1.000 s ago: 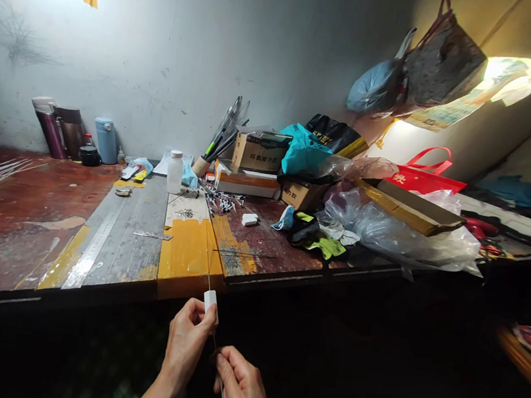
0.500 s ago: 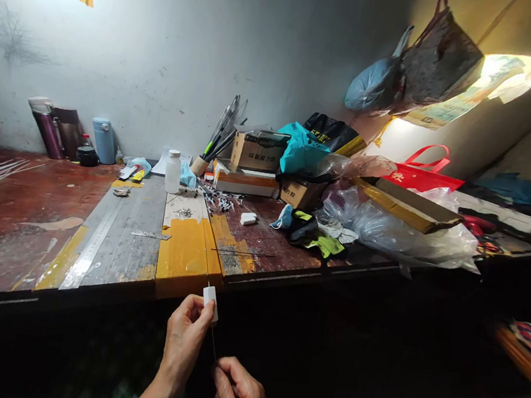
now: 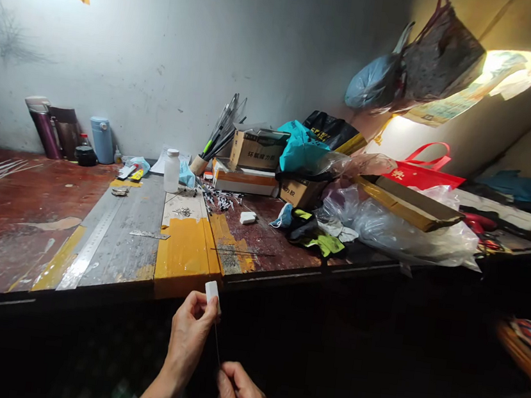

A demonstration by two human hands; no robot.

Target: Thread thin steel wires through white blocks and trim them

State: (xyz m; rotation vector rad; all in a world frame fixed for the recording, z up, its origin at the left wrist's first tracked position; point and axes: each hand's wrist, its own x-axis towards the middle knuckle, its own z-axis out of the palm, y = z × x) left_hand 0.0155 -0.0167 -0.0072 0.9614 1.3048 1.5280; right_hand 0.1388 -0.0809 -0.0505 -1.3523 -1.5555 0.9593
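Near the table's front edge, my left hand [image 3: 189,335] pinches a small white block [image 3: 212,291] between thumb and fingers, its upper end showing. A thin wire or rod [image 3: 217,341] runs from the block's lower end down to my right hand [image 3: 241,393]. The right thumb and forefinger are closed on the rod's lower part; where it ends is hidden in the hand. No rod shows above the block's top.
On the table [image 3: 109,251] are a ruler [image 3: 89,248], a white bottle [image 3: 171,171], small white pieces [image 3: 247,217] and a thin dark rod [image 3: 244,252]. Cardboard boxes [image 3: 258,151] and plastic bags [image 3: 397,228] crowd the right. Flasks [image 3: 102,140] stand by the wall.
The rod's tip stuck out above the white block earlier and no longer shows there. My left hand with the block has shifted slightly up and right; my right hand moved slightly.
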